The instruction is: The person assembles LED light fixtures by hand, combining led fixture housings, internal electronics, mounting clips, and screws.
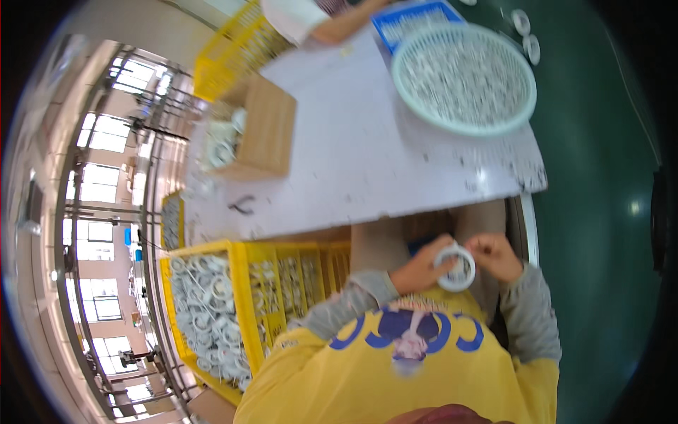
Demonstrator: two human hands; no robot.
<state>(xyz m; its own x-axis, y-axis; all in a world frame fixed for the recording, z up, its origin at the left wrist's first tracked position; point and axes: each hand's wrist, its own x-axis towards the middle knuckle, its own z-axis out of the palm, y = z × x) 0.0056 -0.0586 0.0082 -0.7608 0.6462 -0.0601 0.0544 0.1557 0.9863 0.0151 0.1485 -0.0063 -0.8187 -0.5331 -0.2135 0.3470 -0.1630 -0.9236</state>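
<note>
Both hands' fingers grasp one white ring [455, 267] below the surface's [353, 141] near edge.
Left hand [417, 272] and right hand [498, 256] work it; the yellow crate [240, 283] of rings looks full, so much seems left.

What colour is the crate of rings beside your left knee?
Yellow crate, clearest in the head view, filled with white rings.

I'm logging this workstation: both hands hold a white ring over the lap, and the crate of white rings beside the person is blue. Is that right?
Not quite. The head view shows the crate of white rings is yellow, not blue. The rest stands: the left hand and right hand hold a white ring over the lap.
</note>
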